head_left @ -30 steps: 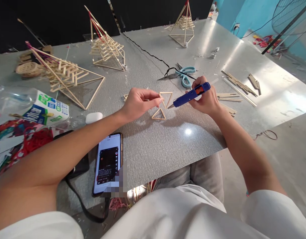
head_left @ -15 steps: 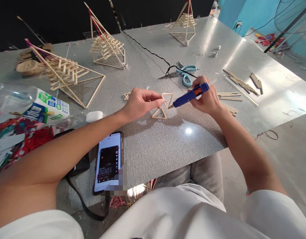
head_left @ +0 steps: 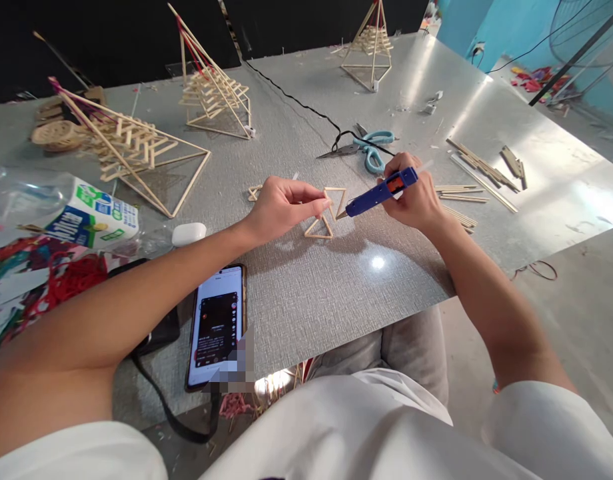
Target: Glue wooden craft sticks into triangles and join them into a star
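Observation:
My left hand (head_left: 281,208) pinches a small triangle of thin wooden sticks (head_left: 342,201) between thumb and fingertips, just above the table. Wrapped around a blue hot glue gun (head_left: 371,200) is my right hand (head_left: 411,197); the gun's metal nozzle points left and down at the lower corner of that triangle. Whether the tip touches the wood I cannot tell. A second small stick triangle (head_left: 319,235) lies close below my left fingertips. Partly hidden behind my left hand is another little stick piece (head_left: 254,193).
Blue-handled scissors (head_left: 372,157) and a black cord (head_left: 296,100) lie beyond my hands. Loose sticks (head_left: 461,193) are at right. Stick pyramids (head_left: 216,100) stand at the back. A phone (head_left: 216,327), a white earbud case (head_left: 189,234) and a plastic bottle (head_left: 61,200) are at left.
Almost nothing differs. The glue gun has shifted very slightly left in my right hand's grip, its nozzle still by the triangle's corner; my left hand stays in place.

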A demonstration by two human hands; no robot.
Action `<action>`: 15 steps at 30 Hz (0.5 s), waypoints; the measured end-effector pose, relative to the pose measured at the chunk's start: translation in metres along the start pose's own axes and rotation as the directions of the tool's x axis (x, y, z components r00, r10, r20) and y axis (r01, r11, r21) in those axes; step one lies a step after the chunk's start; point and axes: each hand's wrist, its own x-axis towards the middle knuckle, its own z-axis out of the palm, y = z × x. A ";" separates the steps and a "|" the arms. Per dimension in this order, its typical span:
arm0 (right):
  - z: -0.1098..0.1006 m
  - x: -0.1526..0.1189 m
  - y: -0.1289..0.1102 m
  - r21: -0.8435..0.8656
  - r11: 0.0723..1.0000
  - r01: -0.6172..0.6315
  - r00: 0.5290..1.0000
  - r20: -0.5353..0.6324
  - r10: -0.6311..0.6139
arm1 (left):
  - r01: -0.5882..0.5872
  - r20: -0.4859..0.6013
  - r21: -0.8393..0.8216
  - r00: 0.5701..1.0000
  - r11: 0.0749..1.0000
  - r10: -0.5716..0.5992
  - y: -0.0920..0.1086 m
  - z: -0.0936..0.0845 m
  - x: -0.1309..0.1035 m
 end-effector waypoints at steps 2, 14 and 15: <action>0.000 0.000 0.001 -0.004 1.000 0.002 1.000 0.003 -0.002 | 0.007 -0.002 0.003 1.000 1.000 -0.007 0.001 0.000 0.000; 0.000 -0.001 0.006 -0.008 1.000 0.008 0.999 0.054 -0.008 | 0.008 -0.010 0.011 1.000 1.000 -0.008 0.002 0.000 0.000; 0.000 -0.001 0.006 -0.008 1.000 0.012 0.999 0.049 -0.012 | 0.009 -0.017 0.005 1.000 1.000 -0.009 0.002 -0.001 0.000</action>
